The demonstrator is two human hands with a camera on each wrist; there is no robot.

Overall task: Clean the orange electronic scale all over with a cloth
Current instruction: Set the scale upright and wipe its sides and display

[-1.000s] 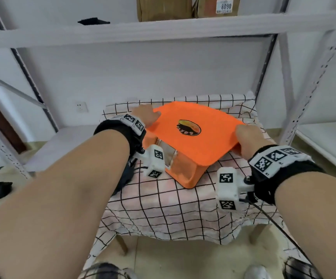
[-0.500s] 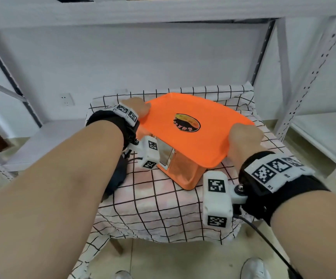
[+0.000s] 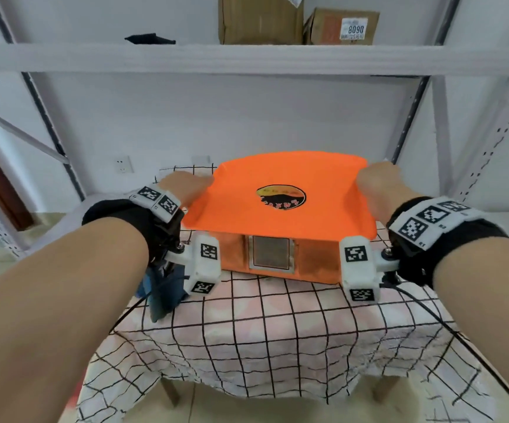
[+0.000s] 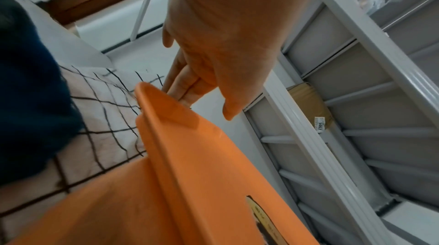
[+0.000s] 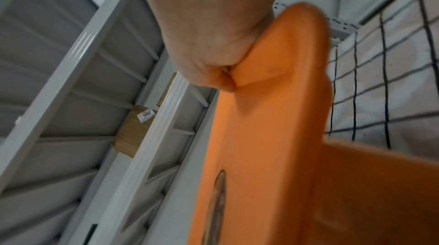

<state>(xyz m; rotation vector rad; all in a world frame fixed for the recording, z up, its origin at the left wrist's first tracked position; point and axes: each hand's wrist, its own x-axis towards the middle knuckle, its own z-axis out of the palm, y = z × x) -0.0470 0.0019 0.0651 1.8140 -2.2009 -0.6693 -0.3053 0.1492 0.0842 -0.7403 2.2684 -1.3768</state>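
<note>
The orange electronic scale (image 3: 277, 221) sits on the tabletop (image 3: 277, 346), which is covered by a white cloth with a black grid pattern. The display window (image 3: 271, 252) on the scale body faces me, and the weighing pan on top carries an oval logo (image 3: 280, 197).

My left hand (image 3: 186, 186) is at the left rear corner of the pan. In the left wrist view the fingers (image 4: 182, 87) are extended and reach behind the pan's rim, with the thumb held clear above it; the fingertips are hidden behind the rim, so I cannot tell whether they grip it.

My right hand (image 3: 378, 184) is at the right rear corner of the pan. In the right wrist view the thumb side presses into the pan's upper face, and the hand closes on the rim in a grip.

A dark blue cloth (image 3: 163, 288) lies on the tabletop just left of the scale, below my left wrist. Neither hand holds it.

Behind the tabletop stands a grey metal rack; its shelf (image 3: 247, 58) carries two cardboard boxes (image 3: 261, 19).
</note>
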